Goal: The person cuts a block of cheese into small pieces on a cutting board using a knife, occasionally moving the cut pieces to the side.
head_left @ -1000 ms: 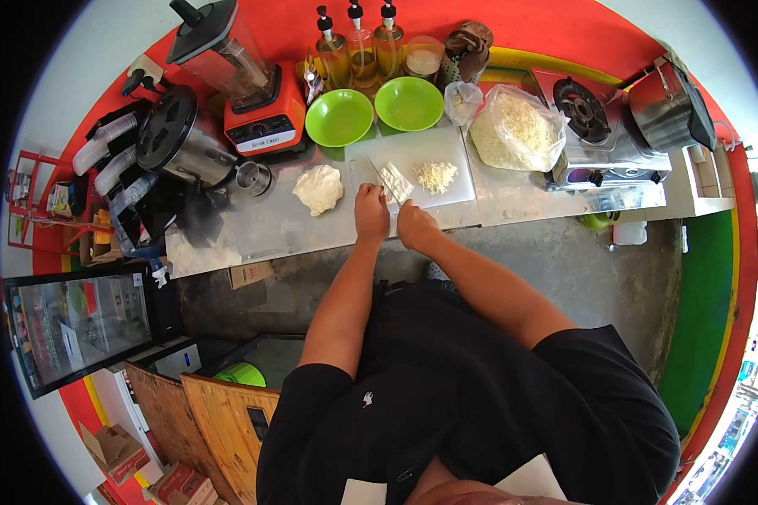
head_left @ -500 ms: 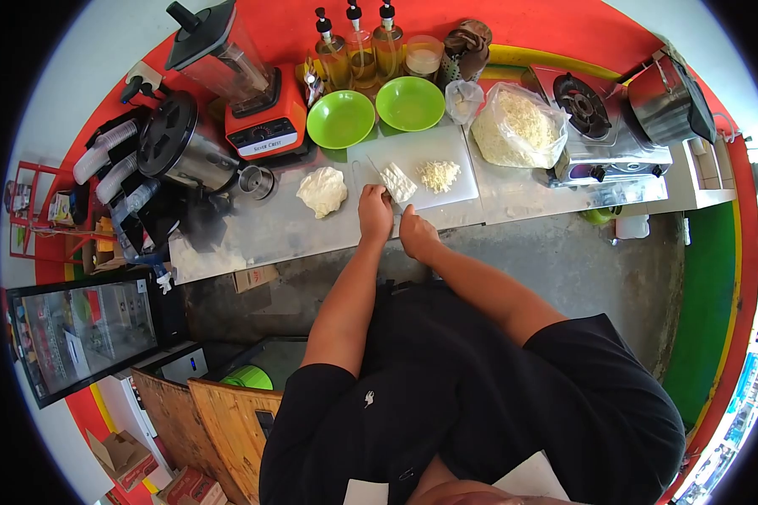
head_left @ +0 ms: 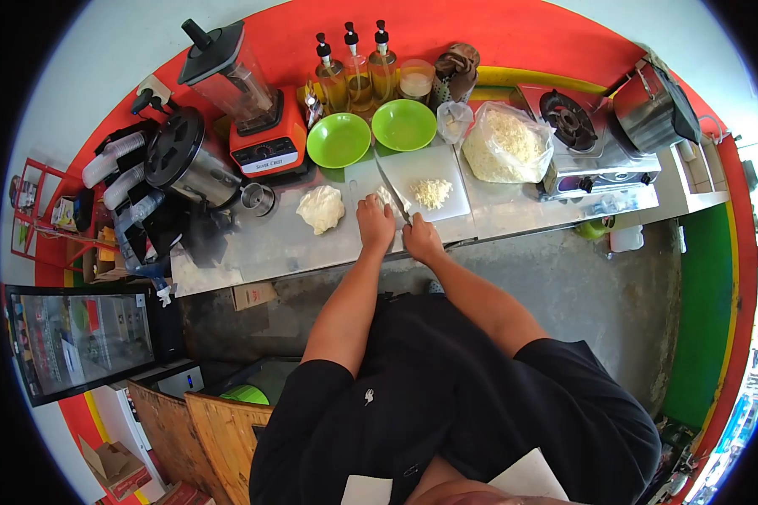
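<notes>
My left hand [head_left: 376, 224] is closed over a whitish food piece [head_left: 384, 196], pressing it near the front of the white cutting board [head_left: 451, 159]. In my right hand [head_left: 423, 239] is the handle of a knife [head_left: 387, 176]; its long blade points away from me, over the board and right beside the piece. A small heap of pale shreds [head_left: 431, 194] lies on the board just right of the blade. To the left of the board, a larger whitish lump [head_left: 321, 209] rests on the metal counter [head_left: 274, 242].
Two green bowls [head_left: 338, 140] stand behind the board, with pump bottles [head_left: 382, 67] farther back. A blender [head_left: 265, 139] and a metal cup [head_left: 258, 199] are at left. At right are a bag of pale shreds [head_left: 507, 145] and a gas stove [head_left: 598, 160] with a pot [head_left: 655, 109].
The knife blade has swung up across the board, and my left hand now covers more of the whitish piece. The whole view has shifted slightly.
</notes>
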`<state>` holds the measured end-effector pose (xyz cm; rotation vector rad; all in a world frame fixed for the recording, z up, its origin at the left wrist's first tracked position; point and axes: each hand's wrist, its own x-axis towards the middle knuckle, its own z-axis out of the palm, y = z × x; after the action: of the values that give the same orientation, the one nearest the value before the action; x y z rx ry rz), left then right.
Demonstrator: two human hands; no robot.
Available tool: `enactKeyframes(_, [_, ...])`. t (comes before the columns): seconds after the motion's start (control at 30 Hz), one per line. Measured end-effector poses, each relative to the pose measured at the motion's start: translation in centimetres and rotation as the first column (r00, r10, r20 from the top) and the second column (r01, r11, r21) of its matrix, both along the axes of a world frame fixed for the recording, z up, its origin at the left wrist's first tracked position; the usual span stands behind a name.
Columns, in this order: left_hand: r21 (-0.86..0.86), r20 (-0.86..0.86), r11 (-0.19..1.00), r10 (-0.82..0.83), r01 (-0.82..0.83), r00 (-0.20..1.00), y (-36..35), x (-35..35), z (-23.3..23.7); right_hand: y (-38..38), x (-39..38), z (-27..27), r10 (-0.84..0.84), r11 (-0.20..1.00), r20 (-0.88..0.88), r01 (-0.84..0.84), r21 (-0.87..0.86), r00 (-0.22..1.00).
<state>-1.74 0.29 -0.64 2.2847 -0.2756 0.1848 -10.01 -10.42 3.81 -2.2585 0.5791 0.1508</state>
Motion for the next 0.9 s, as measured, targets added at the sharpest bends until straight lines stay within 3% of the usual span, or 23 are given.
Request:
enactKeyframes(0.07, [0.009,0.013,0.997,0.071,-0.071,0.997,-1.1,-0.6,1.1,-1.1,-0.5,-0.9,-0.018,0.999,0.012,0.018,-0.027,1.0])
enactKeyframes(0.23, [0.183,-0.067,0.983,-0.007,0.019,0.998,-1.5,-1.3,2.6,-2.6,-1.5,-0.8,-0.072,0.995,0.013,0.073,-0.07,0.997])
enactKeyframes(0.37, [0.141,-0.081,0.989,-0.03,0.041,0.996,-0.5,-1.2,1.8,-2.9,-2.0,-0.9,-0.067,0.997,0.013,0.067,-0.044,0.998])
enactKeyframes(0.63, [-0.11,0.053,0.991,-0.069,0.075,0.996,4.1,-0.6,3.5,-2.7,-1.5,-0.7,-0.033,0.997,0.091,0.039,-0.066,0.995])
enactKeyframes(0.9, [0.039,0.285,0.988,0.134,-0.151,0.949,9.8,2.1,6.1,-1.0,0.5,-0.1,0.13,0.987,0.141,-0.115,-0.108,0.981])
